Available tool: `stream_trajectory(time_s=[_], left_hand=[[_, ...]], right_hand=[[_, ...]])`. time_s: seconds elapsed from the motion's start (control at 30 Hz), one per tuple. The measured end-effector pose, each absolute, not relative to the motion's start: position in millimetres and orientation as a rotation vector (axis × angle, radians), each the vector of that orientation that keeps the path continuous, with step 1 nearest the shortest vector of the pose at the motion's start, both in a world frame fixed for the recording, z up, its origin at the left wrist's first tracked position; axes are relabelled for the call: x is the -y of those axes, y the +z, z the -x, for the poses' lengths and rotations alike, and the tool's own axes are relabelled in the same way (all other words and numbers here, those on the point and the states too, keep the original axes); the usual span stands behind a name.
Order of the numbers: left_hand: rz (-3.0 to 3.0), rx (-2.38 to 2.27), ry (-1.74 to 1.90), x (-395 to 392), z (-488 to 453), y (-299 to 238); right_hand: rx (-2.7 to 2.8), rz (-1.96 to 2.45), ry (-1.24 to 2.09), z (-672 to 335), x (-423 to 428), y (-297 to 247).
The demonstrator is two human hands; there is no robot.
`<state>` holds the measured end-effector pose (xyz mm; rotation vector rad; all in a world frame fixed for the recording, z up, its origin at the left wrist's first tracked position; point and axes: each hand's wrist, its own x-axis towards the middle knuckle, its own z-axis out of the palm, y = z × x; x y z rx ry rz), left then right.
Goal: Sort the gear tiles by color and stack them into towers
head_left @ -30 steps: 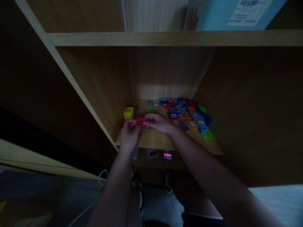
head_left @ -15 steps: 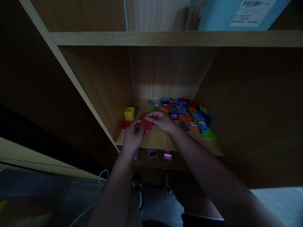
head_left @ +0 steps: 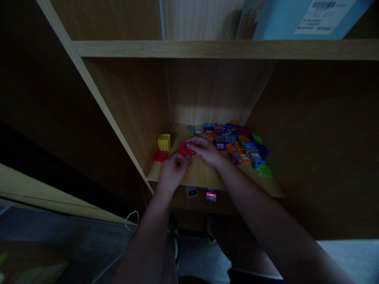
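Observation:
A small red interlocking building tile (head_left: 184,148) with notched edges and window-like openings is held above the shelf board. My right hand (head_left: 205,150) pinches its right side between thumb and fingers. At its lower edge, my left hand (head_left: 175,165) has closed fingers gripping the tile; the fingertips are partly hidden. To the left stands a neat stack of yellow tiles (head_left: 164,142), with more red tiles (head_left: 161,156) in front of it. A mixed pile of blue, orange and purple tiles (head_left: 233,146) lies to the right, close to my right forearm.
Wooden side walls enclose the compartment, and an upper shelf edge (head_left: 189,49) carries a light blue box (head_left: 275,19). Grey tiles (head_left: 191,128) lie toward the back. Below the board are a small white device (head_left: 192,192) and a blurred phone-like screen (head_left: 211,195).
The red tile has been turned and raised slightly, showing its openings more clearly. My left hand has moved a little right and down along it. The view has shifted slightly.

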<state>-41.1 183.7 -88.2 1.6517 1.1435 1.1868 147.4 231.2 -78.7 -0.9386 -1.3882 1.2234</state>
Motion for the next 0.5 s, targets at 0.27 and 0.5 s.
stream_trajectory(time_s=[0.27,0.5], left_hand=[[-1.724,-1.287,1.227,-178.4,41.6,-79.6],[-1.22,-1.214,1.426,-185.1,43.0,-88.4]], right_hand=[[1.559,0.99,1.196,-146.8,-230.3,-81.3],[1.654,1.027,0.802,-141.4,-227.5,-86.6]])
